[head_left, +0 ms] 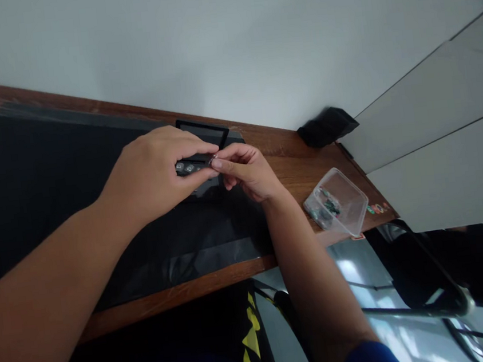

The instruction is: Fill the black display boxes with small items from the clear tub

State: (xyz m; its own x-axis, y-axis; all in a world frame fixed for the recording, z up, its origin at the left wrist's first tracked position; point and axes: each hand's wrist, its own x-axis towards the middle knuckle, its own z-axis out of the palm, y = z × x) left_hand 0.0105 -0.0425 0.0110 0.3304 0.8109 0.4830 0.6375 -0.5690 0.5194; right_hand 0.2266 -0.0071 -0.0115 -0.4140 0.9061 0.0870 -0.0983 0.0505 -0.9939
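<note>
My left hand [148, 170] and my right hand [251, 171] meet over an open black case [210, 191], thumbs and forefingers pinched together. Between the fingertips is a tiny shiny thing [212, 160], too small to name. Behind the hands the case's dark framed lid [206, 132] stands raised. Several small pale pieces [188, 168] sit in a row inside the case, partly covered by my left hand. The case rests on a black sheet [203, 231].
On the wooden table [287, 170] to the right stands a clear plastic box [349, 195] holding small green and clear items. Farther back is a black box [326, 127] by the wall. Colourful stickers [377, 209] are near the right end. A metal-framed chair [419, 309] stands beyond.
</note>
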